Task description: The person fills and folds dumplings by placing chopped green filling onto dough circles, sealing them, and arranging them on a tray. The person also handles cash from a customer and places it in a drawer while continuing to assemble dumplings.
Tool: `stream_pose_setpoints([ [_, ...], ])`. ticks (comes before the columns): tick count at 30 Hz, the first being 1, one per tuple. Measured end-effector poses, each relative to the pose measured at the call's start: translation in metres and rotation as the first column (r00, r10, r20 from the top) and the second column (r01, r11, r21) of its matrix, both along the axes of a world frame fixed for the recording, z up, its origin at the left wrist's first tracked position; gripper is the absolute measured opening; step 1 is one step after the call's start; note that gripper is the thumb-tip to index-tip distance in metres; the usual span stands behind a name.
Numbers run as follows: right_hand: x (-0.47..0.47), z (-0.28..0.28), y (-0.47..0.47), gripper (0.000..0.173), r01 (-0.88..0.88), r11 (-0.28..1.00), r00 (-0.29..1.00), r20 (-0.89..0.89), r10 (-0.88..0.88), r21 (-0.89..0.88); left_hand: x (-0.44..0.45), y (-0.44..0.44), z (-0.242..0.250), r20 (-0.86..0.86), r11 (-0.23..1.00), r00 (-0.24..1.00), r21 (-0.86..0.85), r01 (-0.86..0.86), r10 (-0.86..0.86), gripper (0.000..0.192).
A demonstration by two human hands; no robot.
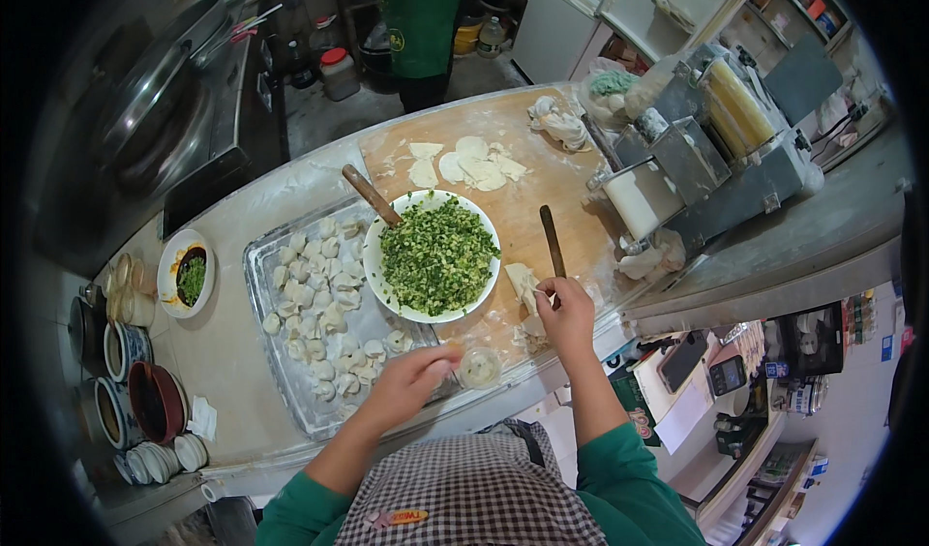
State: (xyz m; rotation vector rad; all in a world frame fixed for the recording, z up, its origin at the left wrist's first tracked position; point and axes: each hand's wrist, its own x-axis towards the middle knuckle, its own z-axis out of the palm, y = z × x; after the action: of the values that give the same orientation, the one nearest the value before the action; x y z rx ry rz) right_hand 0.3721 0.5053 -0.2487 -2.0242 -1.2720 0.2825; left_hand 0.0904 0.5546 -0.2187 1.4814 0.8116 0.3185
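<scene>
My right hand (pixel 568 314) grips the lower end of a dark flat stick (pixel 551 237), its fingertips at a stack of dough wrappers (pixel 521 282). My left hand (pixel 410 382) is over the near right edge of the metal tray (pixel 270 357), its blurred fingertips beside a small clear bowl (pixel 480 368). Whether anything is between those fingers cannot be made out. Rows of folded dumplings (pixel 319 303) lie on the tray. A white bowl (pixel 372 284) of chopped green filling (pixel 439 255) stands between tray and board, a wooden handle (pixel 370 194) leaning out of it.
Dough scraps (pixel 479 165) and a cloth (pixel 559 123) lie on the floury wooden board (pixel 406 128). A dough roller machine (pixel 697 154) stands at the right. Leftward are a white bowl with sauce and greens (pixel 186 274) and stacked saucers (pixel 156 462). A person in a green apron (pixel 421 23) stands beyond.
</scene>
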Motion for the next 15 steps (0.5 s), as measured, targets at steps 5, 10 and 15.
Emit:
stream_pose_setpoints([
  [5, -0.043, 0.039, -0.018, 0.013, -0.120, 0.976, 0.992, 0.058, 0.111, 0.182, 0.067, -0.009, -0.009, 0.313, 0.817, 0.891, -0.567, -0.102, 0.328, 0.038],
  [10, -0.087, 0.055, -0.039, 0.022, -0.122, 0.951, 0.993, 0.032, 0.118, 0.283, 0.082, -0.006, 0.001, 0.341, 0.554, 0.797, -0.832, 0.009, 0.498, 0.032],
  [15, -0.079, 0.039, -0.023, 0.023, -0.056, 0.970, 0.986, 0.165, 0.017, 0.238, 0.086, -0.030, 0.003, 0.328, 0.531, 0.774, -0.848, -0.013, 0.542, 0.033],
])
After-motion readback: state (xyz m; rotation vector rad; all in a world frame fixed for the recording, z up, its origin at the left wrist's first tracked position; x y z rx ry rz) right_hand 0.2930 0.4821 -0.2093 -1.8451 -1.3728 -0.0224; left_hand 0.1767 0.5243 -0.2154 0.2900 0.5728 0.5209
